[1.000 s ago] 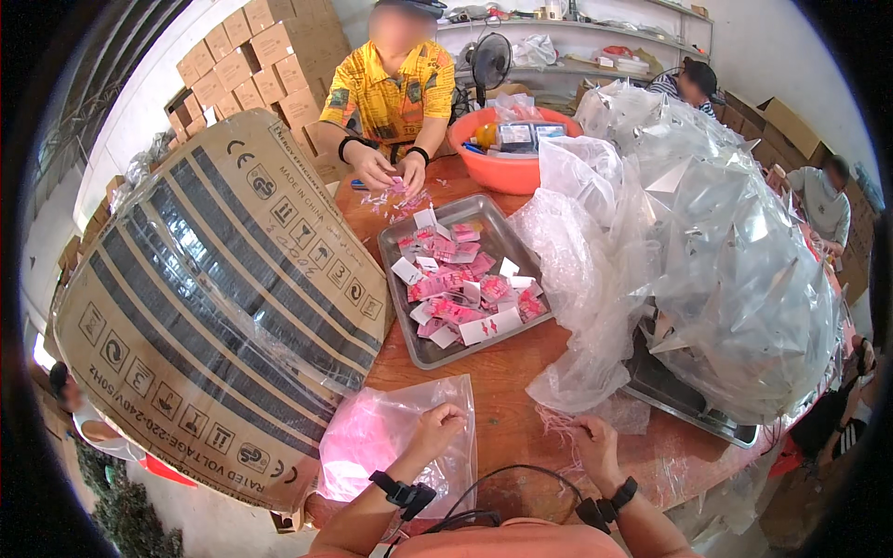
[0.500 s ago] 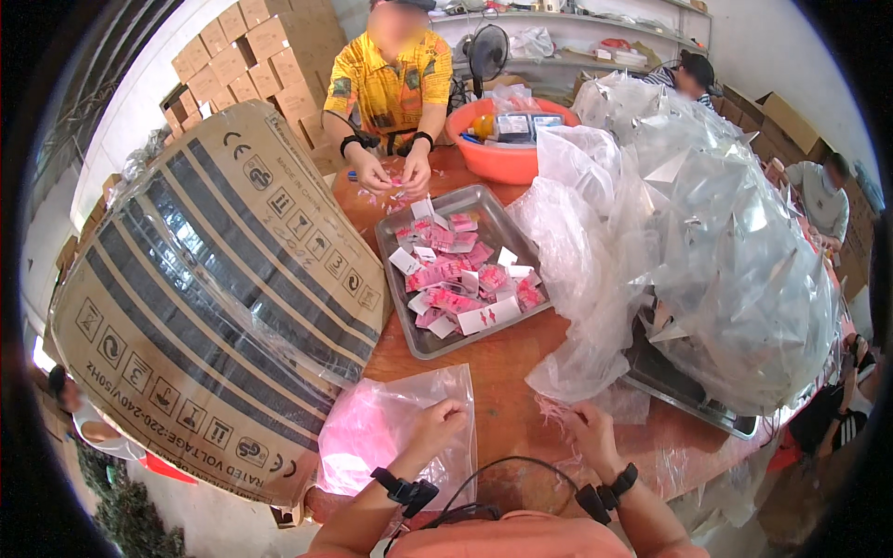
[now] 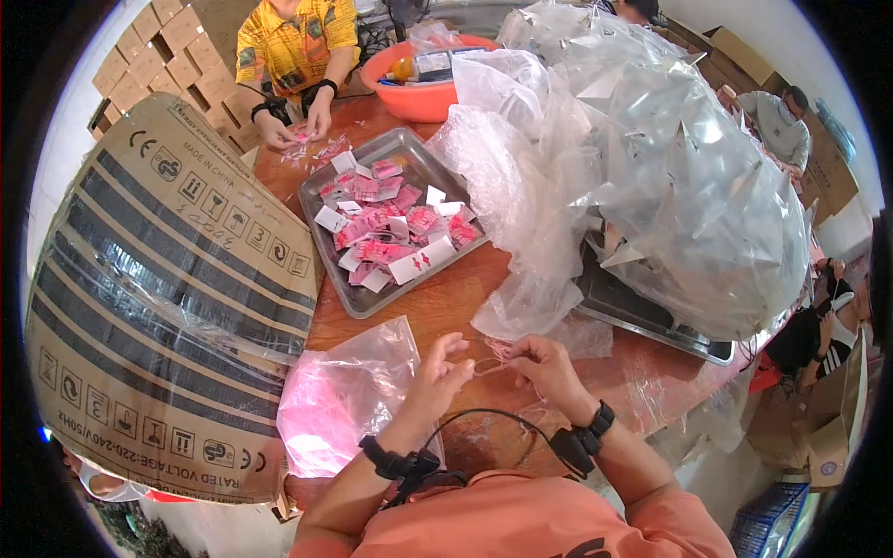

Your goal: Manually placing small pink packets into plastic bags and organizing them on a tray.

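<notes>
Right-hand fingers (image 3: pixel 532 347) pinch a thin strand (image 3: pixel 486 360) reaching the left hand (image 3: pixel 435 375).

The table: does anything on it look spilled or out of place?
Small pink pieces lie loose on the table beside the metal tray, before the co-worker in yellow; this looks slightly untidy because other pink items are inside the tray.

Co-worker in yellow patterned shirt (image 3: pixel 299 45), eleven o'clock: head cut off by top edge. Dark metal tray (image 3: pixel 633 314), three o'clock: mostly hidden beneath crinkled clear plastic (image 3: pixel 688 191). Thin pale strand (image 3: pixel 489 362) between fingers (image 3: pixel 528 351), six o'clock: too small to tell material.
</notes>
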